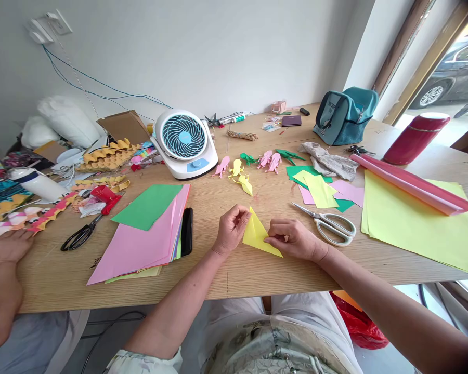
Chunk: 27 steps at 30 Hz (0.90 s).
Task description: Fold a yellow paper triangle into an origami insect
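A folded sheet of yellow paper, roughly triangular, is held between my two hands just above the wooden table. My left hand pinches its upper left edge near the tip. The fingers of my right hand are closed on its right edge. Scissors with white handles lie right beside my right hand. Beyond my hands stand several small folded paper figures: pink ones, yellow ones and green ones.
A paper stack and a black phone lie left; a fan stands behind. Right are paper scraps, large yellow sheets, a red bottle and a teal bag. Another person's hand rests far left.
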### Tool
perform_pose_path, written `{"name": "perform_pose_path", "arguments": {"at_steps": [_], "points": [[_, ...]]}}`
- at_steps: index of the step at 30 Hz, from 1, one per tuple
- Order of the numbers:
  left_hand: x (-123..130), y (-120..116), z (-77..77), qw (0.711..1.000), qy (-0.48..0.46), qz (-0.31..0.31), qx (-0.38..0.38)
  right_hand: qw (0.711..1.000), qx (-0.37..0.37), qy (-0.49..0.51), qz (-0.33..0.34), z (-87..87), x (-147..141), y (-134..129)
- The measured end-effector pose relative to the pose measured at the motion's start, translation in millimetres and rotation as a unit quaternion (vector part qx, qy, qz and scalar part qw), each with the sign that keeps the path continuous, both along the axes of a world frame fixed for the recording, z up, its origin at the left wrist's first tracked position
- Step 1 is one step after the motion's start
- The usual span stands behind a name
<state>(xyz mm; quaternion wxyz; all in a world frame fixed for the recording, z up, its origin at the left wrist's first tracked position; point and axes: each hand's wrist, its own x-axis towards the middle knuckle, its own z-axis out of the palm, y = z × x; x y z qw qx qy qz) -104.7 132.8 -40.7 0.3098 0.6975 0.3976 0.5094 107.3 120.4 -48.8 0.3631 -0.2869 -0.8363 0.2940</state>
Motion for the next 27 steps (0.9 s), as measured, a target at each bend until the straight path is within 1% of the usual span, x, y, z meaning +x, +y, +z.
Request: {"name": "perform_pose_path", "arguments": {"at_steps": [2,3,5,8,10,15,21,23,27], "points": [[0,-1,0.6,1.0,-0.002,-0.004,0.008,0.996,0.083,-0.008,0.007,1.1,-1,-2],[0,-2,0.8,1.0,-0.004,-0.007,0.009,0.994,0.112,-0.011,0.01,1.3,-1,-2],[0,-2,1.1,1.0,-0.009,-0.012,0.007,0.991,0.134,-0.014,0.011,0.8,-1,-3],[1,-1,1.0,0.999,-0.024,-0.02,-0.006,0.991,0.13,-0.019,0.007,-1.2,-1,-3],[1,1,0.3,0.999,-0.04,-0.027,-0.023,0.994,0.105,-0.013,0.001,-2.2,0,-3],[0,7,-3.3,0.991,-0.091,-0.054,-0.085,1.0,0.0,0.019,-0.005,-0.3,3,-1],[-1,9,-6.0,0.973,-0.152,-0.085,-0.15,0.995,-0.08,0.026,-0.044,0.8,4,2],[-1,8,-4.8,0.967,-0.169,-0.097,-0.164,0.991,-0.122,0.036,-0.029,1.7,3,2],[0,6,0.4,0.955,-0.197,-0.128,-0.181,0.973,-0.217,0.073,0.034,4.9,1,2]]}}
